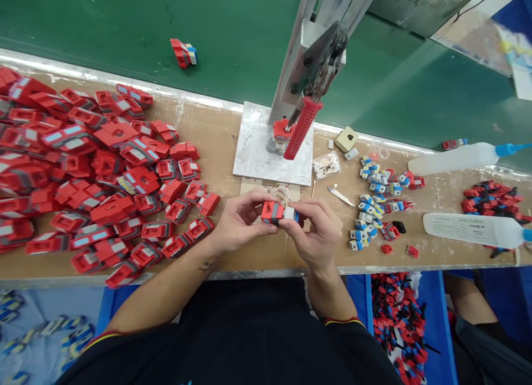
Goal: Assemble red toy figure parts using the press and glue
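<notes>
My left hand [243, 217] is closed round a red plastic part [272, 210] with a grey band. In my right hand [316, 230] a small white and blue plastic part [290, 213] is pinched between thumb and fingers. The two parts meet end to end in front of my chest; whether they are joined I cannot tell. Just beyond my hands stands a lever press [318, 69] with a red handle [303, 127]. Another red part [281, 129] sits under its plunger, on the metal base plate [253, 152].
Red parts [112, 169] lie heaped at left. To the right are white and blue parts [369, 213], cotton swabs [326, 164], a small tube [341, 195] and two squeeze bottles [469, 230]. A green belt [103, 25] runs behind. A blue bin [444, 329] of parts stands below; someone's arm [471, 302] shows beside it.
</notes>
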### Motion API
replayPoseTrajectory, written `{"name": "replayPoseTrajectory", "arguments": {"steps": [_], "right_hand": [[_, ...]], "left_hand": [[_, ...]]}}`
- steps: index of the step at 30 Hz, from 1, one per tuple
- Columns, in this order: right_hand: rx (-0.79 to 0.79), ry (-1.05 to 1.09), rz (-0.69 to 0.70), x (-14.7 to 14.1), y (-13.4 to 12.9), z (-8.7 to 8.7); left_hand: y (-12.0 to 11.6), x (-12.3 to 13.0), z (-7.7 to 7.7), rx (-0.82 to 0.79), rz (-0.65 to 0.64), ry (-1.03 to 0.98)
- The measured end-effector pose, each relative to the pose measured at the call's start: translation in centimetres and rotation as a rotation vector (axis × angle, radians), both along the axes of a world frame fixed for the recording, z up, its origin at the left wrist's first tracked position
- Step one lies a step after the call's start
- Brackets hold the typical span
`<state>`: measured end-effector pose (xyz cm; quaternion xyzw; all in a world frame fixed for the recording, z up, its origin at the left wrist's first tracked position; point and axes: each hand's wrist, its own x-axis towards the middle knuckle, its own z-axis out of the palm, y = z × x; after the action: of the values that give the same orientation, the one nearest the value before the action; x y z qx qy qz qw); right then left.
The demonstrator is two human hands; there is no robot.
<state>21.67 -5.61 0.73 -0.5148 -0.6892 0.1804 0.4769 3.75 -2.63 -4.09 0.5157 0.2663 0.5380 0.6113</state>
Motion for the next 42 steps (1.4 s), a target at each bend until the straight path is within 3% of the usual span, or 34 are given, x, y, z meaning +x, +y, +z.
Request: {"name": "replayPoseTrajectory", "arguments": {"steps": [5,9,12,16,20,25,29,33,36,39,42], "right_hand": [[-0.168,0.13,0.083,0.6,-0.1,0.0],[-0.348,0.348,0.243,1.5,-0.4,-0.6],[-0.424,0.464,0.258,1.5,-0.6,-1.2],[-0.449,0.526,0.274,1.3,-0.4,-1.6],[-0.498,0.421,0.34,1.6,-0.1,-1.4],[-0.497,0.465,0.392,1.3,0.0,-1.2],[-0.435,0.413,0.508,2.4,0.5,-0.6],[-0.169,0.186,0.453,5.6,2.9,1.0],[-0.12,-0.072,0.419,6.2,5.8,1.6],[-0.188,-0.224,0.437,4.7,8.8,1.4],[-0.214,-0.199,0.494,3.7,10.3,1.4]], "left_hand": [[-0.2,-0.1,0.2,0.195,0.12,0.101],[-0.5,0.0,0.3,0.097,0.081,0.073],[-0.7,0.0,0.2,0.105,0.137,0.084],[-0.4,-0.1,0.5,0.354,0.175,0.245],[0.1,-0.4,1.2,0.556,0.144,0.31],[0.2,-0.6,2.4,0.616,0.099,0.339],[0.8,-2.2,4.9,0.638,0.009,0.363],[4.4,-5.5,6.8,0.636,-0.077,0.648],[9.1,-6.6,6.2,0.614,-0.082,0.846],[13.8,-5.2,5.1,0.558,-0.164,0.923],[16.6,-2.9,4.8,0.565,-0.294,0.977]]}}
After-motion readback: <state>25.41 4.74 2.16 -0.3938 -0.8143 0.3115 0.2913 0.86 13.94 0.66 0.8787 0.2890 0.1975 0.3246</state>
